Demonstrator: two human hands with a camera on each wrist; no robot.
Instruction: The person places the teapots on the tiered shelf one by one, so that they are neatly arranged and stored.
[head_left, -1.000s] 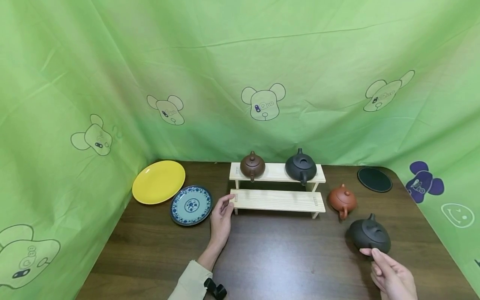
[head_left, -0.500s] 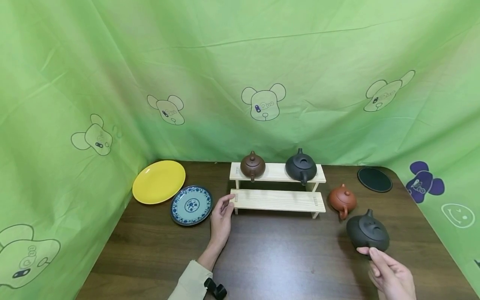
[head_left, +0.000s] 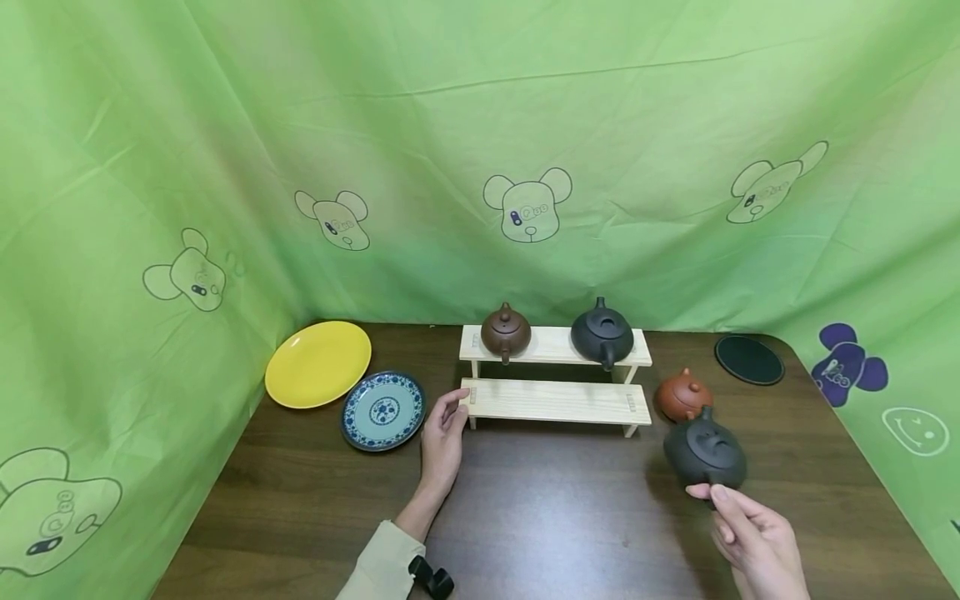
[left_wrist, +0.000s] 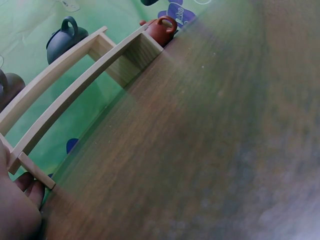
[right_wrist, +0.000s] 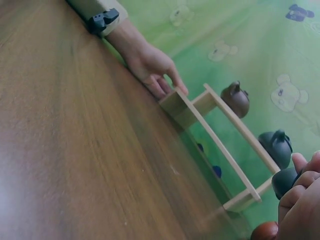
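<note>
My right hand point(head_left: 757, 537) pinches the handle of a black teapot point(head_left: 705, 450) between thumb and fingers. The pot is held over the table at the right, its spout pointing away and overlapping the red-brown teapot point(head_left: 682, 393) behind it. At the lower left end of a two-tier wooden rack point(head_left: 555, 401), my left hand point(head_left: 441, 450) grips the board's edge; the left wrist view shows its fingers curled by the rack's leg point(left_wrist: 36, 170). On the upper tier sit a dark brown teapot point(head_left: 505, 332) and another black teapot point(head_left: 602, 335). The lower tier is bare.
Left of the rack lie a yellow plate point(head_left: 318, 365) and a blue-patterned plate point(head_left: 383, 411). A flat dark oval dish point(head_left: 749, 360) lies at the table's back right corner. Green cloth point(head_left: 420, 150) with printed mouse heads hangs behind and at both sides of the wooden table point(head_left: 555, 517).
The right hand has carried the black teapot leftward and slightly away from me, so that it now overlaps the red-brown teapot. The left hand stays at the rack's end.
</note>
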